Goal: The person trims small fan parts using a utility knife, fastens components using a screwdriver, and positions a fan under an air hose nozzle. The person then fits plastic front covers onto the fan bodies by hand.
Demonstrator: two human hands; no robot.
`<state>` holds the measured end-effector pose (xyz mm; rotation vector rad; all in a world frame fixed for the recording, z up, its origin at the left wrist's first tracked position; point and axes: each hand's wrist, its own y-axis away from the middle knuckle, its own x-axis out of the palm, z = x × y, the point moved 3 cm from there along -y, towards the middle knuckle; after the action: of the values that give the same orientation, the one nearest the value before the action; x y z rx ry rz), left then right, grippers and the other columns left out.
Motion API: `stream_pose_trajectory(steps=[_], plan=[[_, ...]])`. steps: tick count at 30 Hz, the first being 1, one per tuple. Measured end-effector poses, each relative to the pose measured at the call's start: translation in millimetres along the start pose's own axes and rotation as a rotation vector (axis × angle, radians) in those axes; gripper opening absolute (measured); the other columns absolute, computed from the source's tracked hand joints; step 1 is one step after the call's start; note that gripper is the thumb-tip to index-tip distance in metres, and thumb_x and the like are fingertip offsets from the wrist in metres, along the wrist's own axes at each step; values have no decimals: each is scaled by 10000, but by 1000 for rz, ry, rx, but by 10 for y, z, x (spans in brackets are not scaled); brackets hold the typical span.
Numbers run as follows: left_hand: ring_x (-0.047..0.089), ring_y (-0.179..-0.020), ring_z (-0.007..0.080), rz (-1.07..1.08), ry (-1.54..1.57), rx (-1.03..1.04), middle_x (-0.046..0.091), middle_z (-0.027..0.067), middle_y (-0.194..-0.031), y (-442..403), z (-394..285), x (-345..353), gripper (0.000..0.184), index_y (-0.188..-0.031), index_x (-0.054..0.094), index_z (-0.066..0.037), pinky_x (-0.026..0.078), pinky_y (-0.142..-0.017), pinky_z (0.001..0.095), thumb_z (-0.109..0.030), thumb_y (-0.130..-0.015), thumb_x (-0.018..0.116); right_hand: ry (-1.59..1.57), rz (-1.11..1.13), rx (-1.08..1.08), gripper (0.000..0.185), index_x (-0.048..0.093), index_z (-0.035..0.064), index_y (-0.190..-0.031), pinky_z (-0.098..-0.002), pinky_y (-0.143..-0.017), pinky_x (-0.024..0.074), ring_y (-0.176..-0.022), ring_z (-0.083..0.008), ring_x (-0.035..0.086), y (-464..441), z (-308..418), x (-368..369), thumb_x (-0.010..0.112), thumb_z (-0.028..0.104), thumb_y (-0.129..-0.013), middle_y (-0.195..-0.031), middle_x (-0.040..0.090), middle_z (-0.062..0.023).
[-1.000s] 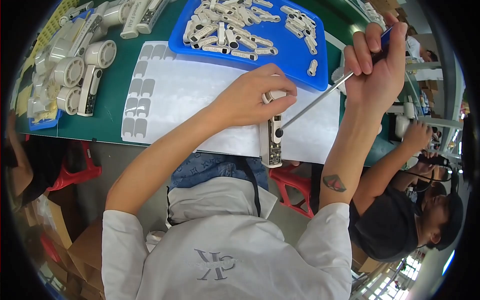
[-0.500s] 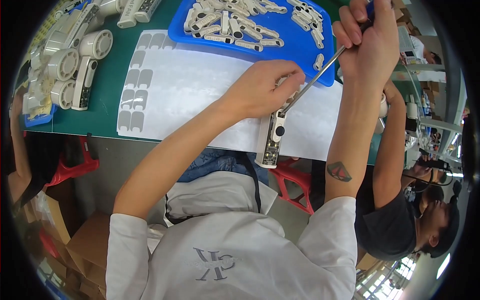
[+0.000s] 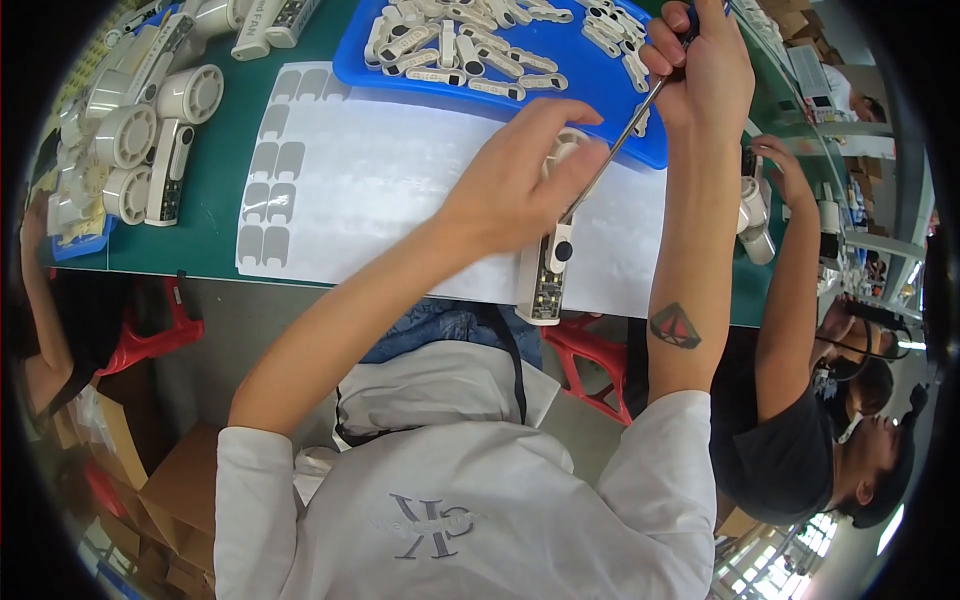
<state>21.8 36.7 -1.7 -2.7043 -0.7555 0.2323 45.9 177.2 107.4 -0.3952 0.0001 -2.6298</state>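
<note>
A white handheld fan (image 3: 543,285) lies on the white sheet (image 3: 380,200), its handle pointing toward me and its circuit board exposed. My left hand (image 3: 510,185) is around the fan's head end, with thumb and index finger on either side; its other fingers are hidden. On the handle sits a light switch cover with a dark round button (image 3: 564,250). Raised at the upper right, my right hand (image 3: 705,75) grips a screwdriver (image 3: 627,130) by its dark handle. The screwdriver slants down to the fan near the cover; my left thumb hides part of that spot.
Ahead is a blue tray (image 3: 600,112) with many light switch covers. More fans (image 3: 128,135) are piled at the left on the green table (image 3: 215,225). Grey stickers (image 3: 265,243) line the sheet's left side. A co-worker's hand (image 3: 785,170) is beside another fan (image 3: 755,215) at right.
My left index finger and thumb have spread further apart, showing more of the fan's head. My right hand and the screwdriver have shifted slightly left and up. The co-worker's hand has moved up.
</note>
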Motion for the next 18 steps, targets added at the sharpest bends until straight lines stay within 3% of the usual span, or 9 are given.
stream_pose_trajectory(steps=[1, 2, 4, 6, 7, 9, 10, 13, 18], plan=[[574, -1101, 371, -60, -41, -7, 570, 210, -1229, 78, -80, -33, 551, -1244, 545, 7, 462, -946, 406, -350, -861, 719, -28, -32, 2, 192, 505, 125, -968, -226, -366, 260, -453, -61, 356, 33, 17, 13, 585, 295, -1010, -667, 449, 21], [574, -1101, 371, -51, -41, -8, 570, 210, -1229, 159, -161, -73, 551, -1244, 545, 7, 462, -946, 406, -350, -861, 719, -42, -55, 4, 192, 502, 125, -964, -227, -366, 260, -454, -62, 356, 49, 19, -5, 585, 291, -1010, -668, 449, 20], [447, -1278, 403, -142, -342, 133, 426, 234, -1398, 323, -374, -166, 888, -1343, 461, 24, 401, -1055, 443, -378, -672, 881, -84, -78, 2, 192, 499, 121, -963, -229, -367, 264, -456, -63, 359, 45, 9, -47, 584, 287, -1010, -669, 449, 18], [399, -1313, 414, -130, -379, 38, 380, 240, -1429, 450, -467, -110, 974, -1365, 433, 26, 389, -1066, 458, -365, -613, 913, -112, -79, 5, 193, 499, 118, -966, -230, -367, 266, -458, -65, 361, -187, -178, -269, 583, 285, -1011, -669, 449, 17], [351, -1347, 426, -128, -419, -55, 333, 245, -1460, 509, -489, -88, 1062, -1386, 404, 28, 377, -1078, 473, -353, -555, 944, -106, 256, -167, 195, 499, 116, -963, -231, -370, 270, -460, -67, 359, -532, -386, -523, 580, 286, -1013, -666, 442, 18], [319, -1369, 439, -119, -432, -93, 302, 250, -1476, 539, -490, -46, 1092, -1417, 359, 9, 375, -1082, 479, -330, -558, 942, -106, 594, -351, 198, 499, 114, -961, -232, -373, 273, -463, -69, 357, -525, -330, -464, 577, 287, -1015, -664, 435, 19], [319, -1370, 442, -110, -383, -96, 301, 251, -1477, 531, -475, -33, 1092, -1423, 352, 4, 368, -1091, 480, -301, -554, 938, -111, 547, -339, 193, 501, 114, -959, -237, -378, 288, -468, -74, 372, -526, -337, -519, 577, 283, -1012, -669, 445, 15], [324, -1368, 447, -62, -337, -45, 307, 256, -1476, 489, -340, 31, 1063, -1435, 338, -8, 358, -1107, 480, -216, -564, 909, -86, 133, -99, 179, 508, 112, -955, -252, -394, 331, -484, -89, 416, -160, -125, -253, 576, 271, -1001, -684, 476, 4], [326, -1369, 460, 100, -365, 59, 312, 278, -1490, 317, -396, 60, 931, -1452, 317, -10, 346, -1130, 472, -13, -625, 745, -89, 85, -30, 156, 520, 110, -948, -276, -420, 403, -511, -115, 490, -28, 28, -179, 576, 251, -984, -709, 526, -14]])
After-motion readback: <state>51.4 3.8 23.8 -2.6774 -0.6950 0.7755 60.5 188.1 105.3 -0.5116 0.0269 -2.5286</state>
